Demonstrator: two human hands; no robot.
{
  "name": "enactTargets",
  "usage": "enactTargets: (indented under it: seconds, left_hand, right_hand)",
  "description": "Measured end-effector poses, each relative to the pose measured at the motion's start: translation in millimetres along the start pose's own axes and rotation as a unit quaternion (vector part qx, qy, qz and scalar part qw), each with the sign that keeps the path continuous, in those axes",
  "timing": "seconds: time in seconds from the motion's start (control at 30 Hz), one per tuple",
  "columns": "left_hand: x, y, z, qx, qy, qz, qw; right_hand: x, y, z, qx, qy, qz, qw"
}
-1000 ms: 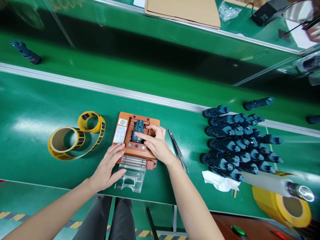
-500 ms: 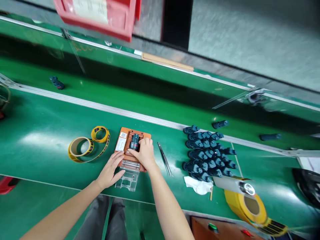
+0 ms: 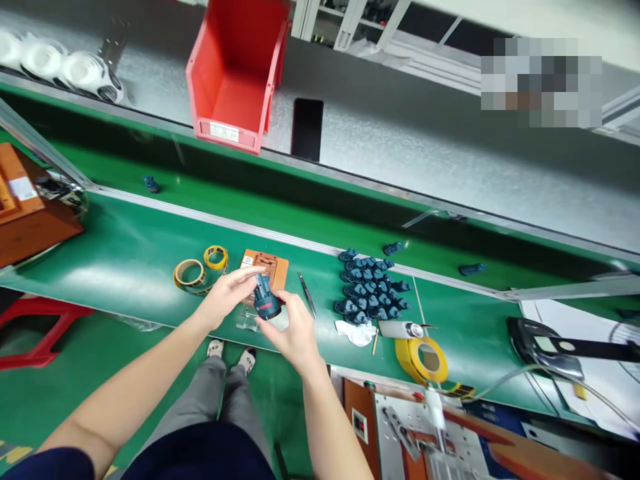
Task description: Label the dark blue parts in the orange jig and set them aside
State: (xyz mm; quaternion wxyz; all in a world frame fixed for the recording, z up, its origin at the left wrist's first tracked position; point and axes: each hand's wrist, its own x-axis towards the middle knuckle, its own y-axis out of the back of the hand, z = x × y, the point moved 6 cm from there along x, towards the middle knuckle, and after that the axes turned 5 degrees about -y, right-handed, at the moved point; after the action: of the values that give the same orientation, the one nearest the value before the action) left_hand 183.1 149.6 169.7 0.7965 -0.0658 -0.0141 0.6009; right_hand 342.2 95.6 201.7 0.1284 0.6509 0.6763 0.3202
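Note:
A dark blue plastic housing (image 3: 265, 301) with a red label is lifted above the table's near edge. My right hand (image 3: 293, 330) grips its lower end and my left hand (image 3: 231, 291) pinches its upper end. Just behind it lies the orange fixture block (image 3: 273, 265) with a white label, its recess now showing. A clear plastic piece (image 3: 246, 320) lies under my hands, partly hidden.
Yellow tape rolls (image 3: 200, 269) lie left of the fixture, tweezers (image 3: 307, 293) to its right. Several blue housings (image 3: 369, 283) are piled further right, beside a white cloth (image 3: 355, 332) and a yellow tape dispenser (image 3: 423, 357). A red bin (image 3: 235, 73) sits beyond the belt.
The blue housing has come out of the orange fixture and now sits in both hands above the table's edge. The view has pulled back and tilted up.

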Motion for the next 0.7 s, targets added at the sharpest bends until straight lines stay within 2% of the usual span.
enactTargets:
  seconds: [0.07, 0.13, 0.27, 0.37, 0.5, 0.6, 0.7]
  left_hand:
    - [-2.0, -16.8, 30.9, -0.029, 0.014, -0.036, 0.999]
    - [-8.1, -30.1, 54.0, -0.046, 0.003, -0.031, 0.998]
    - [-25.8, -61.1, 86.4, -0.054, -0.045, -0.027, 0.997]
    - [-37.1, -87.3, 102.5, -0.044, -0.061, -0.052, 0.996]
    - [-47.4, -115.5, 117.9, -0.021, -0.101, -0.078, 0.992]
    - [-53.5, -131.9, 123.4, -0.006, -0.121, -0.094, 0.988]
    - [-57.3, -146.0, 124.0, 0.008, -0.134, -0.111, 0.985]
  right_hand:
    - [-8.4, 12.7, -14.9, 0.027, -0.004, 0.017, 0.999]
    - [-15.1, 28.2, -25.7, 0.076, -0.029, 0.035, 0.996]
    - [-29.3, 52.8, -33.2, 0.184, -0.129, 0.015, 0.974]
    - [-41.6, 63.7, -33.8, 0.262, -0.172, -0.001, 0.949]
    - [-58.5, 79.5, -33.9, 0.340, -0.179, 0.056, 0.922]
    - [-71.6, 89.8, -34.6, 0.382, -0.188, 0.084, 0.901]
    - [-83.5, 97.1, -35.5, 0.431, -0.206, 0.085, 0.874]
